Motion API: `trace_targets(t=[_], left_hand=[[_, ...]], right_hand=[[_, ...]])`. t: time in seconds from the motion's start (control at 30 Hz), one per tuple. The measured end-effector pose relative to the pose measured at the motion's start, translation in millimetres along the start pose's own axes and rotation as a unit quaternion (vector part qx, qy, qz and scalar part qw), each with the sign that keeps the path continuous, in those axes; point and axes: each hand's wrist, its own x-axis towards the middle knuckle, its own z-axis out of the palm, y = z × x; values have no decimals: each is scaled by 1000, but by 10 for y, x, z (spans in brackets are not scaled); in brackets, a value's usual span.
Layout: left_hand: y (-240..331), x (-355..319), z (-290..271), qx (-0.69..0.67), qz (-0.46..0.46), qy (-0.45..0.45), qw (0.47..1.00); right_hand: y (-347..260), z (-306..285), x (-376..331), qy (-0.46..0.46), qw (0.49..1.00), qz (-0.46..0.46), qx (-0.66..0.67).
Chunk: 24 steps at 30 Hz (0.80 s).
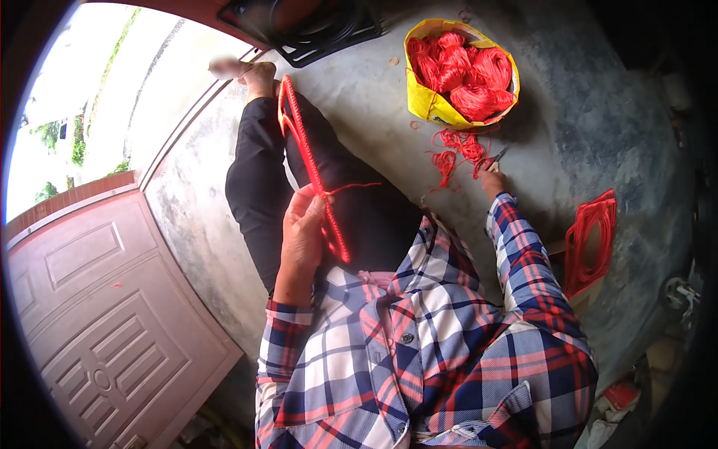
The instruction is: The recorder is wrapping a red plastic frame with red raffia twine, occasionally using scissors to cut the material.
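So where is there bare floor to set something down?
The grey floor looks bare right of the yellow bag, above the red bundle, and between the pink door and black trousers. It's crowded just below the bag: loose red strands lie there, beside the right hand holding what look like scissors.

Cord (pixel 472 149) between right grip (pixel 492 179) and bag (pixel 428 106)

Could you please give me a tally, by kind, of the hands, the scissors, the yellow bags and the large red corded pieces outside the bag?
Hands: 2 (left hand, right hand)
Scissors: 1 (at the right hand)
Yellow bag: 1
Large red corded pieces: 2 (the long red piece in the left hand, the red frame at far right)
Total: 6
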Motion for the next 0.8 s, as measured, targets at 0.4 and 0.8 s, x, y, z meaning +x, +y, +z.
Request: trace_targets(t=[0.4, 0.8], left_hand=[[-64, 51, -104, 8, 16, -2, 1000], [64, -8, 141, 228, 204, 87, 948]], right_hand=[[206, -469, -646, -237, 934, 10, 268], [-164, -1058, -2097, -588, 726, -235, 269]])
